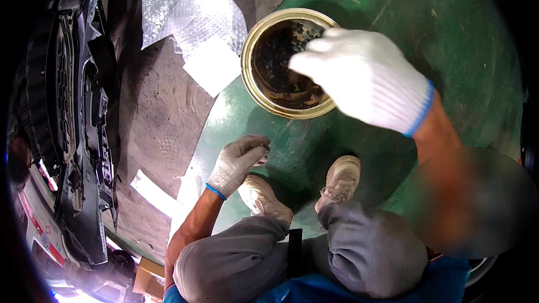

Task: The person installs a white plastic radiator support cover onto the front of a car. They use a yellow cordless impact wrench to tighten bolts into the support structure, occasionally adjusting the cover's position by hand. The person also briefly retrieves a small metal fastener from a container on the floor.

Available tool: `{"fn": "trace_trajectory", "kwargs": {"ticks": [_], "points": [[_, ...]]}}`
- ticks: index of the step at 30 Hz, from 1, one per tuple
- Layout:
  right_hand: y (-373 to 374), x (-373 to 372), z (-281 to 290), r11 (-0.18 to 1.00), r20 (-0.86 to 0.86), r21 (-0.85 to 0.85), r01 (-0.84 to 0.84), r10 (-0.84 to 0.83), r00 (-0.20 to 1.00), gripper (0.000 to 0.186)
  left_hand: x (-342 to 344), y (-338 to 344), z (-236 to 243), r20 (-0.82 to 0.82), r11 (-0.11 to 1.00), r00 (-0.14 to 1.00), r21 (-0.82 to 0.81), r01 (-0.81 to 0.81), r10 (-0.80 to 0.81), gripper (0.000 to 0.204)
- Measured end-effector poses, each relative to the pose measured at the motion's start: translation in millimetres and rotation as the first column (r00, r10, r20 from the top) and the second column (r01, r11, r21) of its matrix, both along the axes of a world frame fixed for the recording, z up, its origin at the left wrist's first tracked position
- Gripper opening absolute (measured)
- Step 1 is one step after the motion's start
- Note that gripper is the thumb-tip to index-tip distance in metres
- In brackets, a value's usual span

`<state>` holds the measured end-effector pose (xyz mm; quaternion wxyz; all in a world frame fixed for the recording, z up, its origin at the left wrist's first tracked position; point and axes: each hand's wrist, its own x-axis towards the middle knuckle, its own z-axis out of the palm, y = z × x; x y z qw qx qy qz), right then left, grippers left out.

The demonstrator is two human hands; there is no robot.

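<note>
My right hand (362,73), in a white knit glove with a blue cuff, hangs over the right side of a round metal can (255,92) with a gold rim. Its fingers are drawn together and point into the can; whatever they may pinch is hidden. Inside the can are brown-black stained walls and a pile of small dark pieces (303,31), too small to name. My left hand (241,160), also gloved, is held in front of my left shoe, below the can. Its fingers curl closed, and I cannot make out anything in them.
Bubble wrap (193,8) and a white sheet (213,67) lie left of the can. A black car bumper (84,118) stretches along the left. A white strip (154,193) lies on the grey floor. Cardboard boxes (149,278) show at lower left. My shoes (341,182) stand on green floor.
</note>
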<state>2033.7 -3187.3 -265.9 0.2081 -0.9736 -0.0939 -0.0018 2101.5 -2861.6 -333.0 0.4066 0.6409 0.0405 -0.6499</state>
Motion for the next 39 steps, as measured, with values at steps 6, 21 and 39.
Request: {"fn": "trace_trajectory", "kwargs": {"ticks": [6, 21, 39], "points": [[39, 53, -46, 0.971, -0.56, -0.135, -0.199, 0.091, 0.824, 0.017, -3, -4, 3, -0.003, 1.0, 1.0, 0.0, 0.01, -0.01, 0.033], [-37, -29, 62, 0.887, -0.21, 0.134, 0.443, -0.411, 0.887, 0.035, -5, 3, -13, 0.011, 0.998, 0.998, -0.01, 0.062, -0.062, 0.026], [62, -77, -1, 0.868, -0.558, 0.357, 0.344, -0.098, 0.824, 0.055, -2, 0, -6, 0.129, 0.996, 0.989, 0.051, 0.07, -0.076, 0.027]]}}
